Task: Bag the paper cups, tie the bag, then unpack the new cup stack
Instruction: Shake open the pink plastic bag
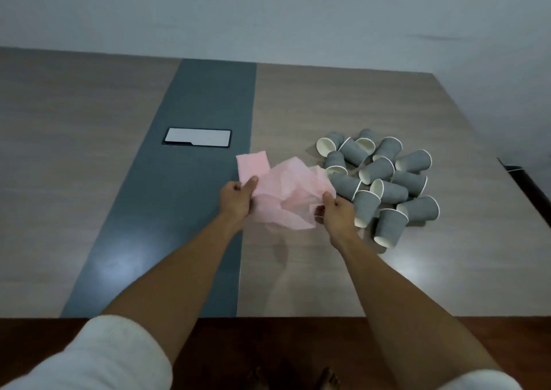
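Note:
A crumpled pink plastic bag (pixel 286 190) hangs just above the table between my hands. My left hand (pixel 237 200) pinches its left edge, with a flat pink handle strip sticking up behind the thumb. My right hand (pixel 337 212) grips the bag's right edge. Just to the right of the bag lies a loose pile of several grey ribbed paper cups (pixel 384 178) with white insides, most tipped on their sides. My right hand is close to the nearest cups but apart from them. No packed cup stack is in view.
The wooden table (pixel 298 285) has a wide grey-blue stripe (pixel 179 210) down its middle with a rectangular white cover plate (pixel 197 137) set in it. A dark object (pixel 524 181) sits past the table's right edge. A pale wall stands behind.

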Motion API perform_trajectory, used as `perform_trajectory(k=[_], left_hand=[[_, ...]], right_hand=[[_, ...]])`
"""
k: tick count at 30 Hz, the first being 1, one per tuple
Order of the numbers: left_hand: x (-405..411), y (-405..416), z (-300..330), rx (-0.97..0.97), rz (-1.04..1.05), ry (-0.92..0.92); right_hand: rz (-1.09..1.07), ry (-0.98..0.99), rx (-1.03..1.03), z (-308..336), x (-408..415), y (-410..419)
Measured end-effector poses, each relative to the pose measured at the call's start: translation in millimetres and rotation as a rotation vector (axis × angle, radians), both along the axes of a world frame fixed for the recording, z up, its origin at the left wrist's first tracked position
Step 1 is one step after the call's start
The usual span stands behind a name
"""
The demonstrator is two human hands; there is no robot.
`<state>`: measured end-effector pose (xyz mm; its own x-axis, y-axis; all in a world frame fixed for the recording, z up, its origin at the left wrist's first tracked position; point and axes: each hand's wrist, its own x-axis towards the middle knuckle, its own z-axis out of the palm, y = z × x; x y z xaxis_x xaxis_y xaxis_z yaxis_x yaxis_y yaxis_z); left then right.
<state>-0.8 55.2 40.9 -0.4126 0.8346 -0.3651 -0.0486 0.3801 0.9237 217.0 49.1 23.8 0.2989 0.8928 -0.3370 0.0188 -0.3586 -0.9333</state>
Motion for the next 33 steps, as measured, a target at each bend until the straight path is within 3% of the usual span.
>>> perform_trajectory(k=[3, 6, 10, 14, 16, 18, 20, 24, 25, 29, 33], left_hand=[[-3, 8, 19, 0.033, 0.02, 0.095], [-2, 5, 35, 0.075, -0.118, 0.161], [-1, 2, 33, 0.095, -0.503, 0.271], [1, 1, 25, -0.022, -0.47, 0.589], [11, -1, 29, 0.097, -0.482, 0.852], [18, 2, 30, 0.147, -0.568, 0.943], [21, 6, 24, 0.132, -0.591, 0.842], [26, 12, 33, 0.057, -0.27, 0.299], [27, 12, 38, 0.031, -0.245, 0.235], [35, 19, 48, 0.034, -0.228, 0.157], [34, 19, 64, 0.007, -0.124, -0.01]], right_hand=[[-0.153, 0.222, -0.001, 22, 8, 12], [-0.2, 0.273, -0.004, 31, 9, 25], [-0.199, 0.017, 0.061, 40, -4, 32], [-0.049, -0.223, 0.122, 35, -9, 34], [0.009, -0.261, 0.132, 32, -8, 36], [0.055, -0.286, 0.147, 33, -7, 35], [0.066, -0.365, 0.154, 32, -4, 34], [-0.113, -0.511, 0.142, 44, 4, 28], [-0.08, -0.533, 0.149, 49, 2, 22], [0.168, -0.715, 0.151, 42, -20, 3], [0.019, -0.651, -0.089, 35, -15, 3]])
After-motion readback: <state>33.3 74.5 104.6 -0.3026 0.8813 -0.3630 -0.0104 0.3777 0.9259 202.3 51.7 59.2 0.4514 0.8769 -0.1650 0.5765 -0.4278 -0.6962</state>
